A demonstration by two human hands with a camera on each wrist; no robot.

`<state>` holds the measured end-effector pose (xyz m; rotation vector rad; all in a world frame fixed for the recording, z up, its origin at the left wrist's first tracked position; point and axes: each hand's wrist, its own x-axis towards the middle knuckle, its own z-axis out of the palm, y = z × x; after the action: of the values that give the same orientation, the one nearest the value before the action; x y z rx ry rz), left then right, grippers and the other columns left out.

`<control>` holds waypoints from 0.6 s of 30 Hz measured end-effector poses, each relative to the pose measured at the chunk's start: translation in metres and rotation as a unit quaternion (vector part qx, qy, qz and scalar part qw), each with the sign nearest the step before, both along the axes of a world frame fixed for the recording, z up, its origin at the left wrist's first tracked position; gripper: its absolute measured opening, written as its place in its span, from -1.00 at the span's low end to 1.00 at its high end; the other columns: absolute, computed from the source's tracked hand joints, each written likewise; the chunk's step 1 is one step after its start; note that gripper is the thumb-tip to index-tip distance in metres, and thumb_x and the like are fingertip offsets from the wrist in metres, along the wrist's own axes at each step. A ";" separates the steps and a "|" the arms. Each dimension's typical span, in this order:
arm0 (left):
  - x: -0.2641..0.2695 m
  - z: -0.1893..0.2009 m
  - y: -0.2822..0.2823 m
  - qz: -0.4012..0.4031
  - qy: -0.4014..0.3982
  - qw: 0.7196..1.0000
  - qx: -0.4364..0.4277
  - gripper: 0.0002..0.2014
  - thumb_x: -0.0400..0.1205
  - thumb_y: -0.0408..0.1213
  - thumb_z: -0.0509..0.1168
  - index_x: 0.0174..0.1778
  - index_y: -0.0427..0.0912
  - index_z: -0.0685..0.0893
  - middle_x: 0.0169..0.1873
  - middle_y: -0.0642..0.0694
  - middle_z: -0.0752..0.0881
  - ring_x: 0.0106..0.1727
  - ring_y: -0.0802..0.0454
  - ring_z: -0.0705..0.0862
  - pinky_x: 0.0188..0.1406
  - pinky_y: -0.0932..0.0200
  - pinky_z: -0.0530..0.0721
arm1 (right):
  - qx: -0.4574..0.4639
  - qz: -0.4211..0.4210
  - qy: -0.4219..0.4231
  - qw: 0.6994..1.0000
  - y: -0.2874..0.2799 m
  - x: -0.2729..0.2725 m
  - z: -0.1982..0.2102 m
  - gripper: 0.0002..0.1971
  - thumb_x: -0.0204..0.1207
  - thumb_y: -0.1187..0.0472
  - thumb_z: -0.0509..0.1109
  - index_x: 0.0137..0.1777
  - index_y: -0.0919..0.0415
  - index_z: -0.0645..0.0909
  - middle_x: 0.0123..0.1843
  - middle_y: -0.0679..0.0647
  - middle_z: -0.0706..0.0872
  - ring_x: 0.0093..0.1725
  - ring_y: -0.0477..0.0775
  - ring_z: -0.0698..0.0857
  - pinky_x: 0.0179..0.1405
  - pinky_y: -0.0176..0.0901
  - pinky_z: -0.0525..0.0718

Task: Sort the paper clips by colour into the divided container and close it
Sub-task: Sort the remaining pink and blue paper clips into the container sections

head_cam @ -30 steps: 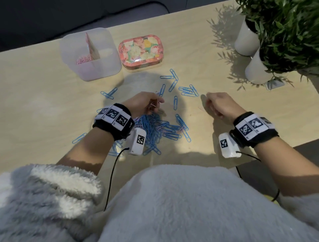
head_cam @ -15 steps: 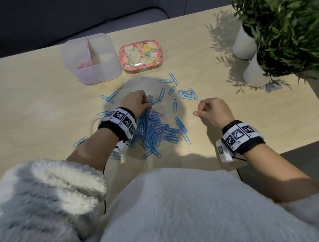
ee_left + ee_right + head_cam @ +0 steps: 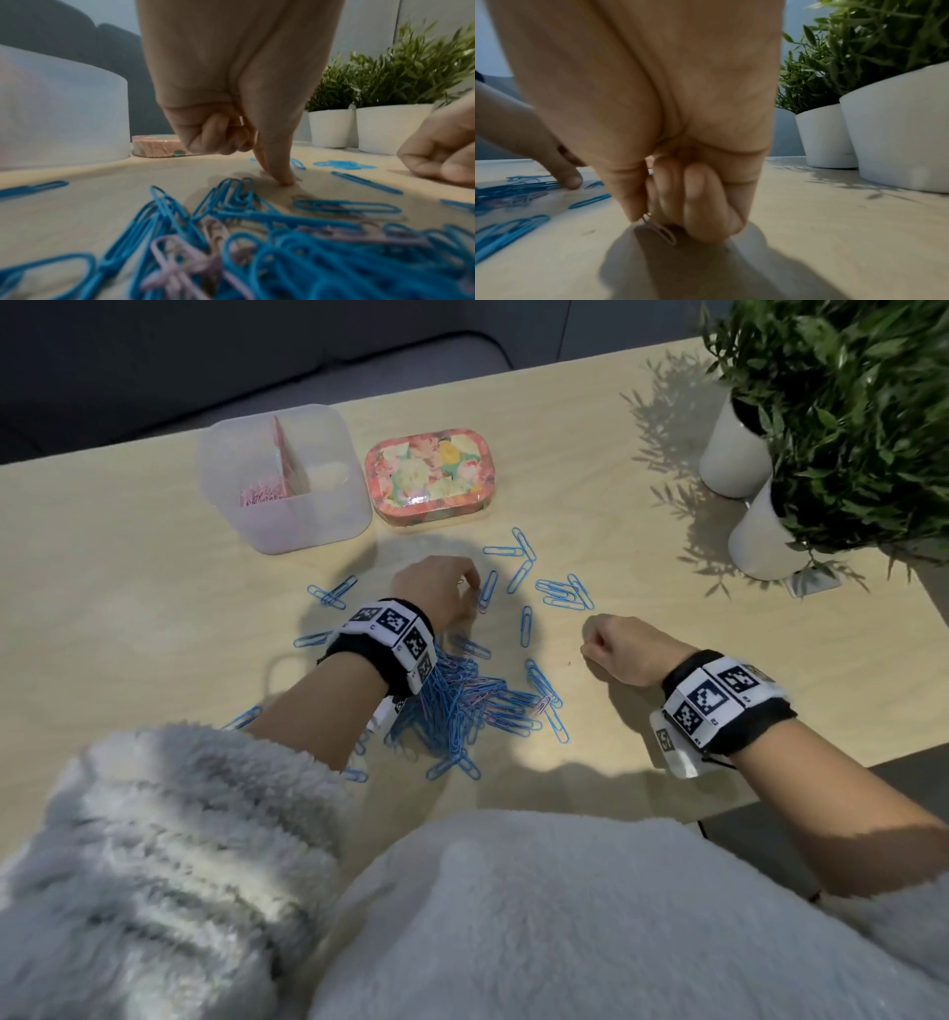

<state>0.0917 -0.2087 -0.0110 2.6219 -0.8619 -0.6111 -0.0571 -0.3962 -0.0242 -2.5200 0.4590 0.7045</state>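
Note:
A pile of blue paper clips with a few pink ones mixed in lies on the table in front of me; loose blue clips are scattered beyond it. My left hand is just past the pile, fingers curled round small pink clips, one fingertip pressing the table. My right hand rests to the right of the pile and pinches a pink clip against the table. The translucent divided container stands open at the back left, with pink clips in its left compartment.
A floral tin sits right of the container. Two white plant pots with green leaves stand at the back right. The table edge runs close behind my right wrist. Bare wood lies to the left of the pile.
My left hand has moved forward from over the pile to the loose clips beyond it. My right hand has stayed in its place, fingers still curled.

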 end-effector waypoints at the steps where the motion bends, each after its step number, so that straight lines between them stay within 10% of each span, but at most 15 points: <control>1: 0.001 -0.001 -0.001 0.000 0.009 1.000 0.010 -0.84 0.55 -0.21 0.34 0.03 -0.06 0.65 0.02 -0.14 0.71 0.04 -0.15 0.67 -0.06 0.07 0.56 | 0.011 -0.002 -0.007 1.000 0.000 -0.001 -0.001 -0.85 0.61 0.22 0.19 -0.21 0.13 0.39 -0.11 0.23 0.66 -0.11 0.20 0.57 -0.08 -0.06 0.45; 8: 0.000 -0.003 0.006 -0.020 0.064 0.997 0.030 -0.79 0.58 -0.20 0.33 -0.02 -0.28 0.65 0.04 -0.23 0.70 0.07 -0.18 0.64 -0.02 0.05 0.53 | 0.073 -0.061 -0.071 0.993 0.006 -0.002 -0.005 -0.83 0.63 0.25 0.18 -0.21 0.13 0.36 -0.19 0.26 0.69 -0.16 0.23 0.62 0.01 0.03 0.58; 12: -0.001 0.006 0.021 -0.024 0.044 0.998 0.044 -0.78 0.65 -0.23 0.21 0.05 -0.33 0.59 0.09 -0.25 0.65 0.04 -0.15 0.59 0.00 0.10 0.47 | 0.093 -0.188 -0.177 0.962 0.003 -0.003 0.006 -0.89 0.61 0.31 0.19 -0.16 0.19 0.43 -0.18 0.12 0.63 -0.14 0.19 0.63 -0.17 -0.39 0.52; 18: 0.030 0.055 0.065 0.066 0.002 0.997 0.032 -0.75 0.64 -0.26 0.17 -0.35 -0.24 0.51 -0.31 -0.22 0.53 -0.23 -0.10 0.48 -0.38 0.13 0.38 | -0.019 -0.190 -0.092 0.977 0.003 -0.022 -0.007 -0.71 0.36 -0.04 0.50 -0.38 0.13 0.58 -0.32 0.12 0.68 -0.20 0.20 0.64 -0.18 -0.08 0.56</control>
<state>0.1219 -0.1437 0.0445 2.7074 -0.6720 -0.6192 -0.0789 -0.3934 -0.0309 -2.4012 0.8615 0.3167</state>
